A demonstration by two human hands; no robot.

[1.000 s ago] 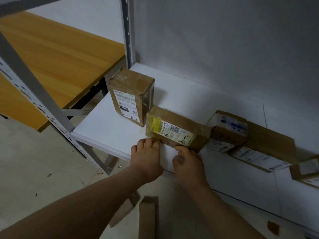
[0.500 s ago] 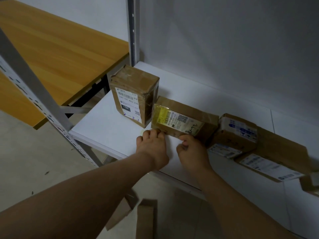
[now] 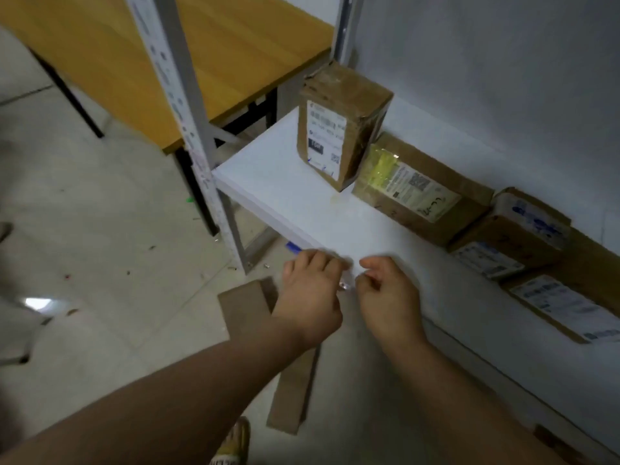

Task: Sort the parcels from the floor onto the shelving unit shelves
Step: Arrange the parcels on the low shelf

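Head view: both hands pulled back from yellow-taped parcel [image 3: 416,193], now left on white shelf [image 3: 288,196] against upright parcel [image 3: 339,129]; placement looks done. Left hand [image 3: 310,297] and right hand [image 3: 389,293] empty, fingers loosely curled at shelf front edge. Cardboard parcel [image 3: 295,374] on floor [image 3: 100,246] below; shelf front open.

Dim, flat indoor light with a cool grey cast. The wall [image 3: 486,62] falls into soft shadow. Motion blur smears both hands and the box labels. Wide-angle bending curves the post [image 3: 181,105]. A small bright glint sits on the floor [image 3: 38,303].
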